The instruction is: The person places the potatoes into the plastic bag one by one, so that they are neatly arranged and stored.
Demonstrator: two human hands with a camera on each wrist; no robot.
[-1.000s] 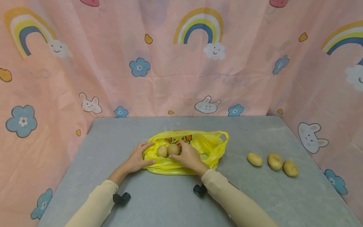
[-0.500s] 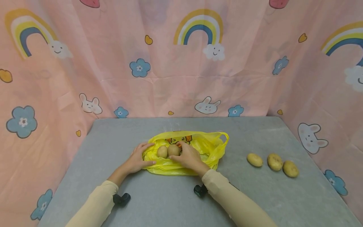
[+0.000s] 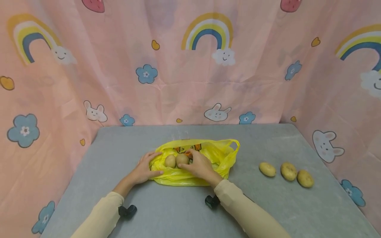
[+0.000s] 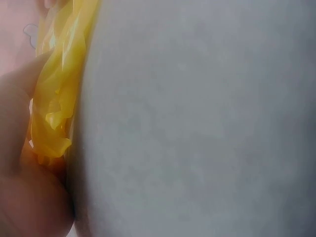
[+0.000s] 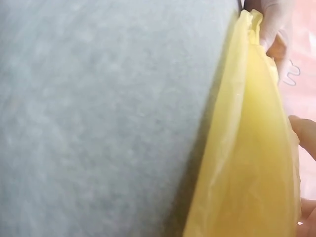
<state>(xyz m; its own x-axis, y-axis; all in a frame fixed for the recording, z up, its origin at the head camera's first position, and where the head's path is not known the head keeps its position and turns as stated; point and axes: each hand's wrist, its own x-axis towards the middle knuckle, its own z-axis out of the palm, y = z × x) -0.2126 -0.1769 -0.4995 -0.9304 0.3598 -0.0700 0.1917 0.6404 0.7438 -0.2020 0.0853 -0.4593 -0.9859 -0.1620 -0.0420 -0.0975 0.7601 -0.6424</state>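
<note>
A yellow plastic bag lies on its side on the grey table, its mouth toward me. Two round potatoes sit side by side in its left part: a paler potato and a browner potato. My right hand reaches in from the right and pinches the browner one between thumb and fingers. At the bag's left end, my left hand rests with fingers and thumb spread, fingertips at the upper rim and thumb along the lower one. In the left wrist view, crumpled yellow plastic lies against this hand.
Three more potatoes lie in a loose row to the right: one pale potato, one middle potato and one right-hand potato. A pink printed curtain stands behind and beside the table.
The head view has tilted a little, so everything sits slightly lower. Both hands, the bag and the potatoes stay nearly where they were.
</note>
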